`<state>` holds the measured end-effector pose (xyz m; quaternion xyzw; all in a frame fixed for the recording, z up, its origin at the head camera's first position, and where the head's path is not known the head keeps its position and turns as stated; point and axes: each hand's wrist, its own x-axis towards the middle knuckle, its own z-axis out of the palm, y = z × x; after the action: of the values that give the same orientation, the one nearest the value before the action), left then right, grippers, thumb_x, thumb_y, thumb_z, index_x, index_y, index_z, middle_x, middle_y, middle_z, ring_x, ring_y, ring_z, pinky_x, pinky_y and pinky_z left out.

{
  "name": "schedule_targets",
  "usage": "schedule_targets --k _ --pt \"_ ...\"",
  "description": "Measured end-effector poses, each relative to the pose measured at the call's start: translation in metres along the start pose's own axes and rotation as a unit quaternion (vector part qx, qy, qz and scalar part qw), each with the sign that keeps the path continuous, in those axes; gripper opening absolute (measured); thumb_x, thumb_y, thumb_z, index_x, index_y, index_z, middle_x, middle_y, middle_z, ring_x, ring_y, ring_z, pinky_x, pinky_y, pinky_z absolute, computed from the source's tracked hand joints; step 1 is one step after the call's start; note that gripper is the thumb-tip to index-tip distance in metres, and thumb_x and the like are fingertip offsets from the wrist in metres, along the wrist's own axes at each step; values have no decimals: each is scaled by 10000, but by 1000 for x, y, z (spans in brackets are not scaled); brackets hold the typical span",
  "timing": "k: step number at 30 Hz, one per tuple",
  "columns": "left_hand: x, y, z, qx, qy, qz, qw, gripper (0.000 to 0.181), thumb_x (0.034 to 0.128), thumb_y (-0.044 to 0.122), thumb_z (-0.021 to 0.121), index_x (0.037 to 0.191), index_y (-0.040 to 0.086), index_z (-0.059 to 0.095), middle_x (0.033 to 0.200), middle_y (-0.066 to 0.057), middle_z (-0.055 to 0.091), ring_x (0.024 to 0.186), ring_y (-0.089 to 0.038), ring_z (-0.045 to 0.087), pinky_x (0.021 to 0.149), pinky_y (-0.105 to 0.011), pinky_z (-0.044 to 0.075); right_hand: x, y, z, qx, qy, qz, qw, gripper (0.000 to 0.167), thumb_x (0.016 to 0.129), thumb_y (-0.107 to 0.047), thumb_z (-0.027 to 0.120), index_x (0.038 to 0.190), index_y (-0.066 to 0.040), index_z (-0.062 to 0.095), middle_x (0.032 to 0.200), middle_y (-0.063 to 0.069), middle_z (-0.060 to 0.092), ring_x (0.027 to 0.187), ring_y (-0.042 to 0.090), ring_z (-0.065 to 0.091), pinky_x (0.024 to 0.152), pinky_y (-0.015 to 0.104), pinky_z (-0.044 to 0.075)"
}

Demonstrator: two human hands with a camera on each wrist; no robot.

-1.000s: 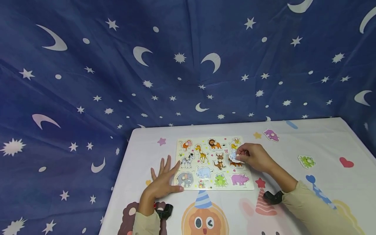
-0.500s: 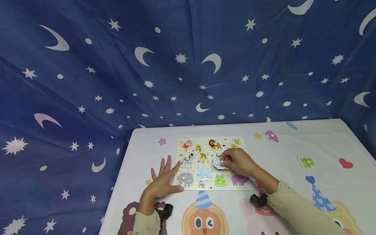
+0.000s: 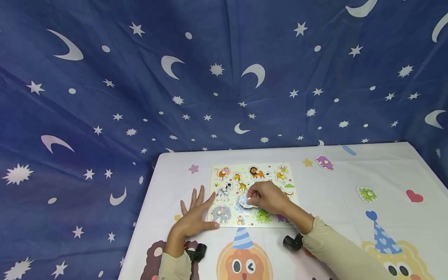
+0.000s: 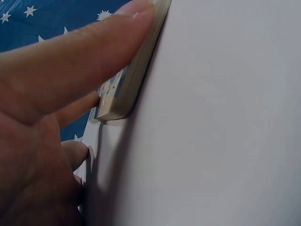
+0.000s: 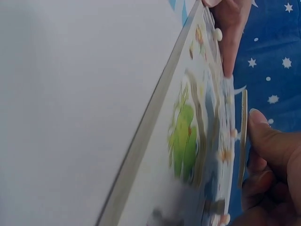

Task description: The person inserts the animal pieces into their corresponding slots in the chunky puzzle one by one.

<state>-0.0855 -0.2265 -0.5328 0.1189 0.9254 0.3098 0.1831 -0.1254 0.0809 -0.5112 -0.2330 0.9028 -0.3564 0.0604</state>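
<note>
A wooden animal puzzle board (image 3: 266,226) lies on the table. My right hand (image 3: 269,196) pinches a pale blue animal puzzle piece (image 3: 246,200) between thumb and fingers, over the blue rhino picture in the board's lower middle. In the right wrist view the piece (image 5: 243,136) is seen edge-on, apart from the board surface. My left hand (image 3: 196,217) spreads its fingers at the board's left side, thumb at the lower left corner by the elephant piece (image 3: 221,213). The left wrist view shows that thumb (image 4: 80,66) against the board's edge.
A loose purple puzzle piece (image 3: 324,162) lies right of the board near the table's back edge. A green frog piece (image 3: 366,194) lies farther right. Knobbed pieces, such as the lion (image 3: 258,172) and zebra (image 3: 224,192), sit in the board. A starry blue curtain (image 3: 217,46) hangs behind.
My right hand has carried the blue piece leftward across the board, from the tiger at the right, past the kangaroo, to the rhino picture. My left hand has stayed put.
</note>
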Motion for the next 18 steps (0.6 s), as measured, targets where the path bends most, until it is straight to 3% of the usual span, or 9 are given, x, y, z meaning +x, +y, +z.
schedule_targets --k 18 --pt "-1 1 -2 -89 1 36 10000 1044 753 450 863 1617 267 305 1729 -93 -94 1570 -386 -206 1100 -732 -264 9 -8 20 40 -314 199 9993 149 833 -275 839 786 -241 702 666 -152 559 611 15 487 604 209 424"
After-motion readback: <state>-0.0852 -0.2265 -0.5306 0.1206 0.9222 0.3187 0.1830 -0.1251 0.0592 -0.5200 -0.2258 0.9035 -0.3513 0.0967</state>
